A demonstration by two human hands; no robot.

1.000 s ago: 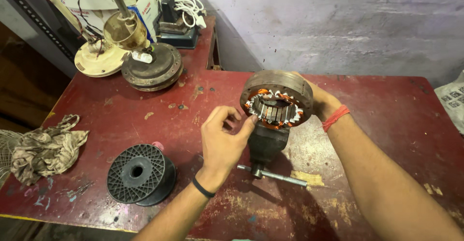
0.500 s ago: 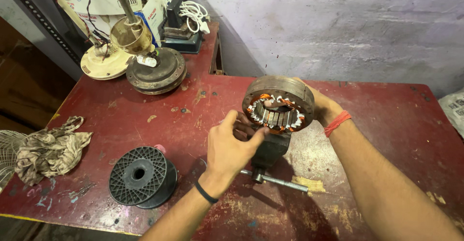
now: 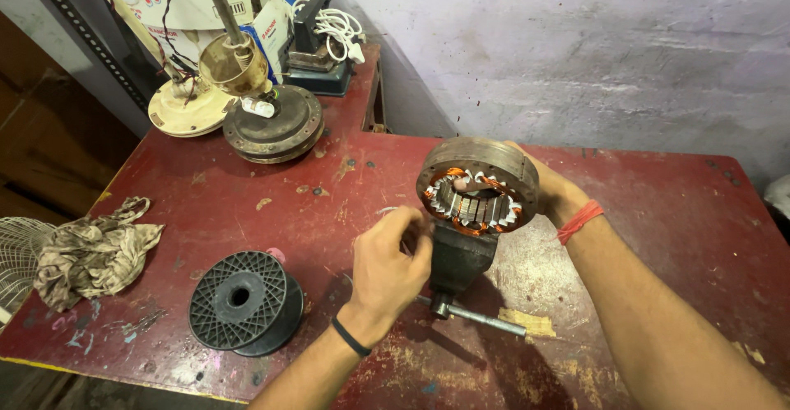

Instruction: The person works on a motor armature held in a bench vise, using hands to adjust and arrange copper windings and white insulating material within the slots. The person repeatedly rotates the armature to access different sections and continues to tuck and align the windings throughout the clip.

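- Worktop (image 3: 658,213): a red-painted surface, scratched and worn to bare patches, set against a rough, pale plastered wall (image 3: 576,56).
- Far left corner: a cream fan base (image 3: 183,110), a round rusty motor housing (image 3: 273,126), and behind them a dark device with a coiled white cord (image 3: 336,27).
- Left edge: a crumpled, stained rag (image 3: 90,254); nearer the front, a black plastic spool (image 3: 243,301) lying on its side.
- Centre: a small dark bench vise (image 3: 461,258) with a steel handle bar (image 3: 481,318) lying across the worktop.
- Stator (image 3: 479,184): a grey, ring-shaped metal body standing on edge above the vise, its open face towards the viewer; copper-orange windings and white insulation line the inner slots.
- Right hand (image 3: 553,189): wrapped around the far rim of the stator, gripping it; a red thread circles the wrist.
- Left hand (image 3: 388,262): fingers pinched together just beside the stator's lower left edge; what they pinch cannot be made out. A black band sits on the wrist.
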